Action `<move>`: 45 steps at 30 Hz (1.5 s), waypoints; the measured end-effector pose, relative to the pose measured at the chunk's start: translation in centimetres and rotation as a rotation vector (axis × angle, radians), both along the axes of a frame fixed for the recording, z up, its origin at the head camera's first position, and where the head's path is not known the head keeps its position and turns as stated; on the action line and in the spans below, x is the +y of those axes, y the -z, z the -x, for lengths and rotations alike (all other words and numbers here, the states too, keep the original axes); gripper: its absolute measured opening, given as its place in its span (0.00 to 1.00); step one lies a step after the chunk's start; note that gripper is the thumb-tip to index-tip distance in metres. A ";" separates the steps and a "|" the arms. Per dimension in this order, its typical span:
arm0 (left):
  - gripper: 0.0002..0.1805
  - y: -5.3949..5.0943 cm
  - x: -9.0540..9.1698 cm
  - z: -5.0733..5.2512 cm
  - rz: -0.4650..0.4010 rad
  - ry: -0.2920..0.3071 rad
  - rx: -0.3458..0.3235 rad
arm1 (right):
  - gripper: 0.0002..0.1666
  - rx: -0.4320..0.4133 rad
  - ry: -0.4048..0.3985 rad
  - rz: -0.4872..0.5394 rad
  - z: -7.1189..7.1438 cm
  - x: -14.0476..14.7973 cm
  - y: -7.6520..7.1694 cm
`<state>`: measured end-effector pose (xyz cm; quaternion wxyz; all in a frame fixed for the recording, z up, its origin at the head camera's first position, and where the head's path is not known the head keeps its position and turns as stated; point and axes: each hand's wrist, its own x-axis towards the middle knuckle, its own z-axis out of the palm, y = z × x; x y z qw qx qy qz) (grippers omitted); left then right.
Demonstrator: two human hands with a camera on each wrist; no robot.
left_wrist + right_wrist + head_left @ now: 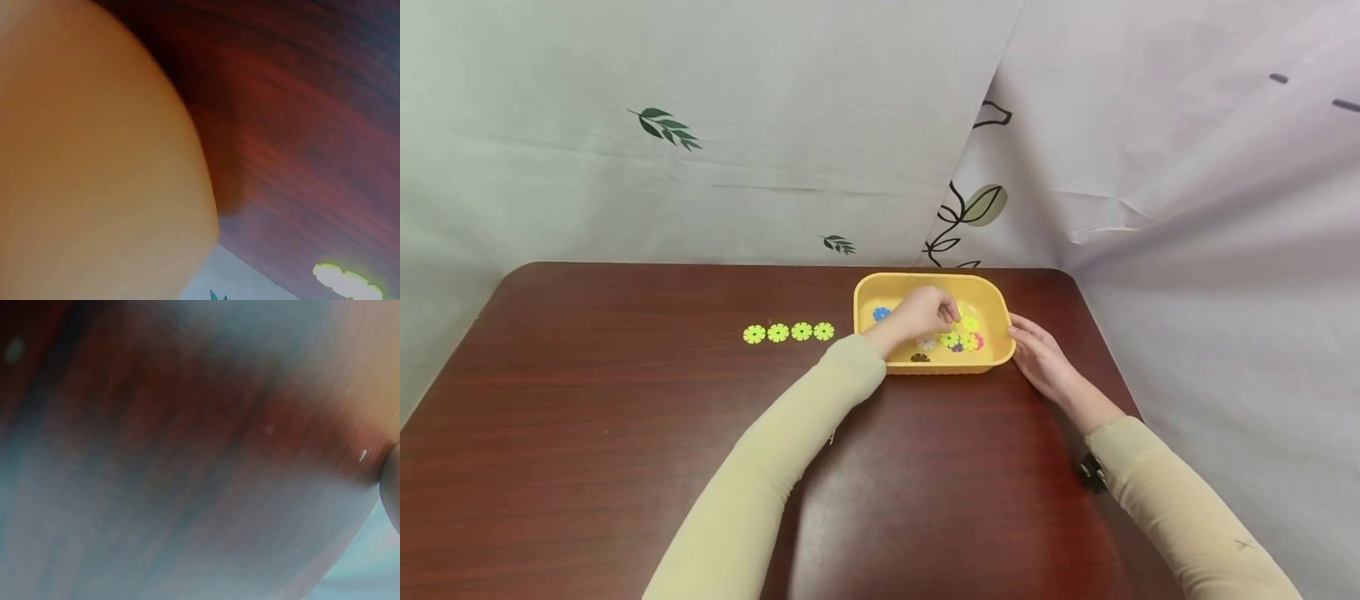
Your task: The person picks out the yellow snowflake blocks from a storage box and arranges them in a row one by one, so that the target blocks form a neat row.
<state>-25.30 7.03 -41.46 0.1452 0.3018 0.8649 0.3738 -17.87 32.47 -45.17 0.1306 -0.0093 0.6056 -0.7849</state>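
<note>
A yellow plastic basin (934,367) stands near the far edge of the table, with several flower-shaped discs inside. Over it my left hand (921,311) reaches in, fingers bent down and fingertips close to yellow-green discs (970,323). A bit of yellow shows beside those fingertips; whether they pinch a disc is unclear. My right hand (1042,358) rests against the basin's right side, its fingers fairly straight along the rim and outer wall. To the left of the basin, several yellow-green flower discs (778,333) lie in a row on the table.
Also in the basin are a blue disc (882,313), a whitish disc (926,342) and a dark disc (920,357). The brown wooden table (625,433) meets pale hanging cloth (737,192) at its back and right side. A small dark object (1092,472) sits by the right forearm.
</note>
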 end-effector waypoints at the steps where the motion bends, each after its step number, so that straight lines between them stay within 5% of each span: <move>1: 0.08 0.1 0.0 -0.1 0.007 0.001 -0.005 | 0.16 0.002 -0.002 -0.001 0.0 0.0 0.0; 7: 0.09 0.6 0.1 -0.3 0.034 0.003 -0.030 | 0.17 0.012 -0.007 0.008 0.1 -0.1 0.0; 28: 0.12 1.7 0.3 0.1 0.159 0.050 0.057 | 0.19 0.018 -0.007 0.001 0.1 0.0 0.2; 45: 0.07 1.3 0.3 -0.2 0.135 0.020 0.077 | 0.19 0.025 -0.021 0.030 0.0 0.1 0.2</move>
